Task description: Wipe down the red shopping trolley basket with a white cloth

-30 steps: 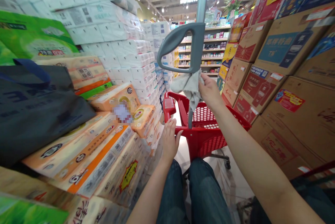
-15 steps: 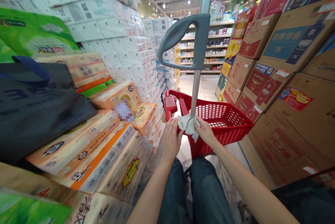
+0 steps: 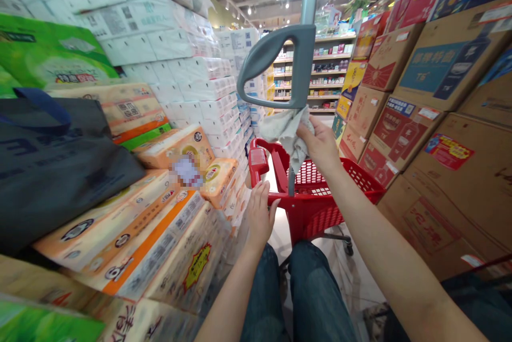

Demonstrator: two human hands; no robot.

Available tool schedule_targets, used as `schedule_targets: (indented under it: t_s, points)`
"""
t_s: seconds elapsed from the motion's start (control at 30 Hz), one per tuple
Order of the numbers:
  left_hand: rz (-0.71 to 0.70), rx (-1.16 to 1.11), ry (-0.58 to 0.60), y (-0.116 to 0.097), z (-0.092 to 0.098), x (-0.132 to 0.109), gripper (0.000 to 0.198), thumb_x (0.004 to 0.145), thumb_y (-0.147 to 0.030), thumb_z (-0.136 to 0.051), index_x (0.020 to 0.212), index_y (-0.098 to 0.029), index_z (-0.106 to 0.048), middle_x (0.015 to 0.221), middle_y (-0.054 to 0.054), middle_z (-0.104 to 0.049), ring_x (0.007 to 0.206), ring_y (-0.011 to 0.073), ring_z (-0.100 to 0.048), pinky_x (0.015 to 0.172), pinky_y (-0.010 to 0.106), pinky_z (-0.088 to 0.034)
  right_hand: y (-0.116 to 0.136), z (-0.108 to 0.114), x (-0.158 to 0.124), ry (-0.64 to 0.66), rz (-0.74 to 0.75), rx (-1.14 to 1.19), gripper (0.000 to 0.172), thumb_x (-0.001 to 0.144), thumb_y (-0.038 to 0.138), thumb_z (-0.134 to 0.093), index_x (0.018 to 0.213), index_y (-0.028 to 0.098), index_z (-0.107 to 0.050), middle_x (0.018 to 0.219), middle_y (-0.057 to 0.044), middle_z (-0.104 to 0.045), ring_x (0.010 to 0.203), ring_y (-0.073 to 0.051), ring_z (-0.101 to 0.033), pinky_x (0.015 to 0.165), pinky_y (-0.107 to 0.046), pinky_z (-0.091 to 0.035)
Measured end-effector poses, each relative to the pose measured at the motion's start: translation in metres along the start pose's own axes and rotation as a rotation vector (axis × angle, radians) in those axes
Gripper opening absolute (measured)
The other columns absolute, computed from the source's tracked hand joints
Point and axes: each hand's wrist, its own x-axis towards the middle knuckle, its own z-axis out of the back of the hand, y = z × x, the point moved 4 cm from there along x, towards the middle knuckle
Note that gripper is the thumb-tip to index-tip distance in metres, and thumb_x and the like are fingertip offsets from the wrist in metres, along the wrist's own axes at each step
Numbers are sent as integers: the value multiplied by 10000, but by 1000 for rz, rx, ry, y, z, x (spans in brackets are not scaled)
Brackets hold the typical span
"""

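Beside the stacked tissue packs [image 3: 160, 240], our left hand [image 3: 260, 214] rests open on the red shopping cart [image 3: 316, 219]. Our right hand [image 3: 320, 142] grips a grey cloth [image 3: 284, 134] around the cart's pole, just below its grey handle [image 3: 302, 64], with cardboard cartons [image 3: 452, 80] to the right.

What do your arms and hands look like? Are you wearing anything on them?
The left hand and right hand are bare: no gloves, and no ring, watch or bracelet shows. The left arm and right arm are bare too, with no sleeve in view. Below them are dark blue jeans.
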Motion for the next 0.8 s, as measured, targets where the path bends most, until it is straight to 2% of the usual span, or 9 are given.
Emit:
schedule_targets:
  t_s: [0.1,0.23,0.33,0.4,0.47,0.57,0.67,0.73,0.8]
  points:
    - [3,3,1,0,0,-1,538,959,-288,-520,1452,-189,-326,1386,151,-509,1354,266,-411,1099,495,-370,-42,0,-46,39,-143,-41,356,814,489,-626,1025,205,-668,840,6,-690,736,-160,-614,636,-241,-482]
    - [17,-3,1,0,0,-2,500,959,-277,-515,1424,-170,-366,1378,168,-506,1367,273,-391,1090,495,-378,-106,1,-113,144,-243,-112,345,830,415,-593,1086,195,-663,976,-22,-710,842,-197,-641,730,-277,-498]
    - [26,-13,21,-2,1,-1,511,963,-256,-503,1440,-170,-343,1395,164,-492,1385,267,-362,1105,491,-359,-128,4,-136,135,-278,-120,358,820,383,-586,1119,196,-647,1034,-34,-706,897,-211,-644,764,-295,-502]
    - [25,-14,21,-3,1,0,507,964,-253,-498,1440,-172,-340,1394,162,-491,1381,266,-368,1105,492,-359,-124,4,-130,153,-281,-116,330,816,358,-585,1097,199,-653,1003,-23,-707,901,-206,-642,781,-294,-500]
    - [18,-8,8,-3,2,1,496,964,-261,-500,1430,-173,-354,1374,162,-505,1364,272,-392,1095,498,-369,-105,4,-108,174,-257,-112,294,818,347,-585,1058,198,-667,926,-6,-708,847,-191,-639,749,-278,-497]
    - [10,-1,4,-2,1,1,505,962,-269,-509,1433,-174,-351,1361,157,-517,1351,269,-407,1096,494,-370,-58,6,-57,117,-170,-101,312,814,387,-609,1047,189,-673,842,9,-704,749,-168,-618,659,-251,-482]
    - [10,-5,8,-3,1,1,509,970,-270,-493,1445,-183,-334,1382,150,-504,1355,261,-406,1103,492,-364,-11,5,-11,36,-21,-53,356,809,454,-627,1048,194,-671,902,2,-710,807,-169,-624,695,-253,-491]
    - [14,-5,7,-3,1,1,504,972,-277,-488,1444,-185,-338,1388,149,-501,1356,261,-407,1103,496,-363,4,3,3,16,30,-13,363,814,482,-622,1045,206,-667,927,0,-709,829,-169,-626,709,-256,-494]
    - [20,0,15,-3,1,1,508,970,-280,-491,1445,-181,-339,1393,151,-499,1363,260,-401,1105,490,-362,0,2,-2,11,12,-5,353,819,487,-617,1035,212,-663,913,1,-707,810,-168,-623,694,-254,-490]
